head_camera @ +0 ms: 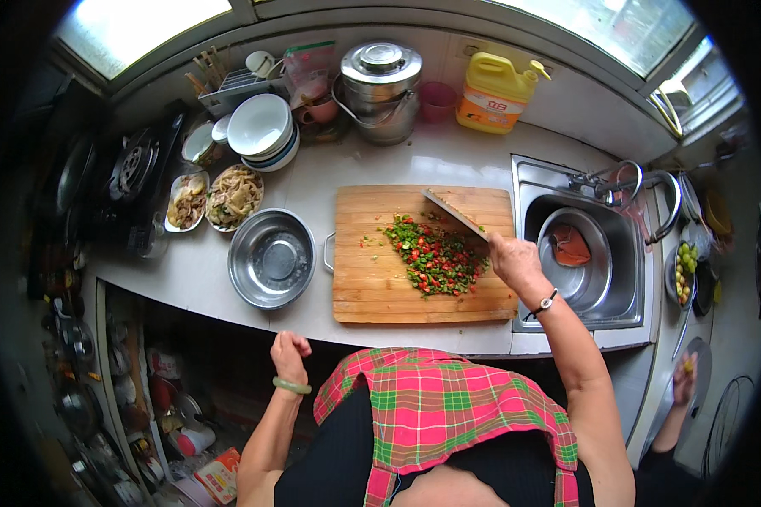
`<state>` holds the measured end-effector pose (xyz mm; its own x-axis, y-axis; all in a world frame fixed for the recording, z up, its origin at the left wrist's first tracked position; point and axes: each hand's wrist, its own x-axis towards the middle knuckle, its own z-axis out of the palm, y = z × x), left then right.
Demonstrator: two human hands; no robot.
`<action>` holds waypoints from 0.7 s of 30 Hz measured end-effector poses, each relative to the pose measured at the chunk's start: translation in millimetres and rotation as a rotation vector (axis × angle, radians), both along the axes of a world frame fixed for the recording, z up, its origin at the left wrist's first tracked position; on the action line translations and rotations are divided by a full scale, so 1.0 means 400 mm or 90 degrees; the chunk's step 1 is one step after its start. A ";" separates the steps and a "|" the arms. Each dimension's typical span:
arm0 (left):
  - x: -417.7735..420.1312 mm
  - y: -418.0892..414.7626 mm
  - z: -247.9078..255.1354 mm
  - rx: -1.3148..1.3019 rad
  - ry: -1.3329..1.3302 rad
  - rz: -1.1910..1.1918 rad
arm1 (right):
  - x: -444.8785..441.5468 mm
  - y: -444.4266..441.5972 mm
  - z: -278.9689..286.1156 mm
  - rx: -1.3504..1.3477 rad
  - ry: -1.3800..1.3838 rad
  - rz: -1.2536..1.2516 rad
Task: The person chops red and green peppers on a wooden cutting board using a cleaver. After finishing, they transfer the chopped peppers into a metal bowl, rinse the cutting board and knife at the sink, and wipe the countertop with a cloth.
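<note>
My right hand [517, 265] grips a kitchen knife [455, 213] over the right half of a bamboo cutting board [369, 295]. Its wide blade points up and left, with small bits stuck to it. Below the blade spreads a heap of chopped red and green peppers [437, 256], a few pieces scattered to the left. My left hand [290, 356] hangs at the counter's front edge with fingers curled, and nothing shows in it. Just beyond that hand stands a steel basin [304, 234], left of the board; no food is visible inside.
A sink [631, 298] holding a steel bowl [602, 288] adjoins the board's right side. Two plates of food [234, 196], stacked bowls [260, 123], a lidded steel pail [380, 95] and a yellow detergent jug [496, 95] stand behind. Another person's hand [685, 379] is at lower right.
</note>
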<state>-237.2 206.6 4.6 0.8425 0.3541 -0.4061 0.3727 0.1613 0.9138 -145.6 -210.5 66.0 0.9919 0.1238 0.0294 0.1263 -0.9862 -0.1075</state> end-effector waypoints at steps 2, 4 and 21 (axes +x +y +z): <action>-0.080 0.041 -0.030 -0.009 0.064 0.056 | -0.006 0.013 -0.005 0.004 0.022 0.031; -0.144 0.074 -0.062 -0.018 0.130 0.097 | 0.002 0.007 0.011 0.028 0.045 0.079; -0.369 0.148 -0.231 0.025 0.325 0.246 | 0.165 0.043 -0.001 0.015 0.034 0.371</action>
<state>-384.7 265.7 -87.9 0.3555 0.6160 -0.7029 0.6844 0.3406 0.6446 -79.5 -193.5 65.6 0.7607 0.6490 -0.0093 0.6407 -0.7531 -0.1498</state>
